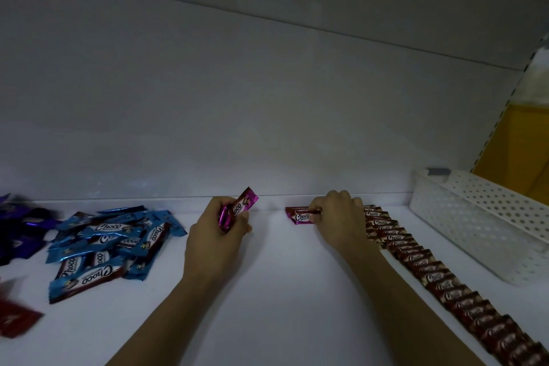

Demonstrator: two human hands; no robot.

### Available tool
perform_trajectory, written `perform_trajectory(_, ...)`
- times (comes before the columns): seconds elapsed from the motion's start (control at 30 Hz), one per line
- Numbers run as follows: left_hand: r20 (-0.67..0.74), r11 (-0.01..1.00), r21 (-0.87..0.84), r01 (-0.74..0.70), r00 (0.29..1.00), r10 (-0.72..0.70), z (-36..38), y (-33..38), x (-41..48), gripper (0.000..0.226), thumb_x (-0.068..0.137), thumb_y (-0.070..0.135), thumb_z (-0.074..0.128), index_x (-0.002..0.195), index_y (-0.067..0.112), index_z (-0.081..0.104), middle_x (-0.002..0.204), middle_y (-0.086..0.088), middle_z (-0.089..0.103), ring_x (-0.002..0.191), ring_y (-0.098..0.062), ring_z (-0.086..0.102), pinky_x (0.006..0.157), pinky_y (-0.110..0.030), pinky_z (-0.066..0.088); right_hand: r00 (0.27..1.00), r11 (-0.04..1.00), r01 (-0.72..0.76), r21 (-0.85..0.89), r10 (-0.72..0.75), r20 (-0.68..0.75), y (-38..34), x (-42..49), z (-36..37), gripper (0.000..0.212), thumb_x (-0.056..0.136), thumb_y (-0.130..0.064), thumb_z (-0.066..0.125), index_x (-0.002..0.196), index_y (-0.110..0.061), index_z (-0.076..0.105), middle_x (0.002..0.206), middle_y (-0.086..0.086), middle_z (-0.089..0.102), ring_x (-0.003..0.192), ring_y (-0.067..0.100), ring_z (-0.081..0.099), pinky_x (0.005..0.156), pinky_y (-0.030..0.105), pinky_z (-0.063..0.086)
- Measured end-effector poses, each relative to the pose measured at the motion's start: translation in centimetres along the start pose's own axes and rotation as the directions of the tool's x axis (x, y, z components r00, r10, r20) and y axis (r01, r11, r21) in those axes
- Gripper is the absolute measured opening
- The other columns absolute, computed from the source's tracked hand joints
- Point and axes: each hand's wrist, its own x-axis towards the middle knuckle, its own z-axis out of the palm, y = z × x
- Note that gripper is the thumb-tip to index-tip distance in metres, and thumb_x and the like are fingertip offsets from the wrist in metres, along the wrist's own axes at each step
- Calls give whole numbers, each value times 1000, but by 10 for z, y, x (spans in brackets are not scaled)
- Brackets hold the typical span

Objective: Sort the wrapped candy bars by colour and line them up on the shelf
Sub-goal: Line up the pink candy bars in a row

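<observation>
My left hand (219, 229) grips a small bunch of pink-wrapped candy bars (237, 208), tilted up toward the back wall. My right hand (335, 217) pinches one pink bar (300, 215) that lies flat on the white shelf (282, 291) against the back edge. To the right, a long row of brown-red bars (439, 276) runs from the back wall toward the front. A loose heap of blue bars (110, 244) lies at the left.
Purple bars (20, 226) are piled at the far left, and a red bar (15, 318) lies at the front left. A white perforated basket (481, 217) stands at the right end of the shelf. A grey back wall closes the shelf behind.
</observation>
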Motion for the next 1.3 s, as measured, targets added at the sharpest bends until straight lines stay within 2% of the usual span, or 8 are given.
perform_trajectory(0.13,5,1000,1,1,1000,-1,0,0,1,12,93,28,58,94,39,53,73,20,69,64,5,60,67,-35,52,1000,1000,16,13,-16,-18,-1,3,7,25,93,-32,54,116,-37,64,109,-1,61,106,20,49,87,33,31)
perform_trajectory(0.23,3,1000,1,5,1000,-5,1,-1,1,13,93,27,58,95,39,53,73,16,70,63,7,60,68,-36,53,1000,999,23,29,-23,3,0,3,10,30,95,-31,52,122,-41,60,112,0,60,108,21,48,88,34,30)
perform_trajectory(0.5,0,1000,-3,11,1000,-11,0,0,0,12,93,27,58,96,38,54,72,20,69,65,8,60,72,-40,55,999,999,8,40,-10,35,5,1,9,28,95,-33,53,120,-43,61,114,-1,58,108,20,47,90,34,30)
perform_trajectory(0.73,2,1000,3,24,1000,-24,0,1,0,11,92,27,59,95,37,54,75,23,69,73,-3,64,73,-43,56,999,999,17,37,-18,43,5,-2,5,29,95,-33,53,121,-44,60,115,-2,57,109,19,46,91,34,29)
perform_trajectory(1.0,3,1000,-5,18,1000,-18,0,2,0,11,93,28,58,96,38,54,74,23,69,67,6,61,72,-42,56,999,999,31,44,-33,36,2,-5,4,31,95,-30,53,121,-43,60,117,-1,56,111,19,46,91,33,30)
perform_trajectory(1.3,16,1000,6,0,1000,0,0,0,1,14,93,24,57,95,37,54,75,25,68,70,7,61,71,-41,56,999,999,24,41,-25,44,4,-6,5,28,94,-30,54,117,-43,63,116,0,57,111,20,47,92,33,31)
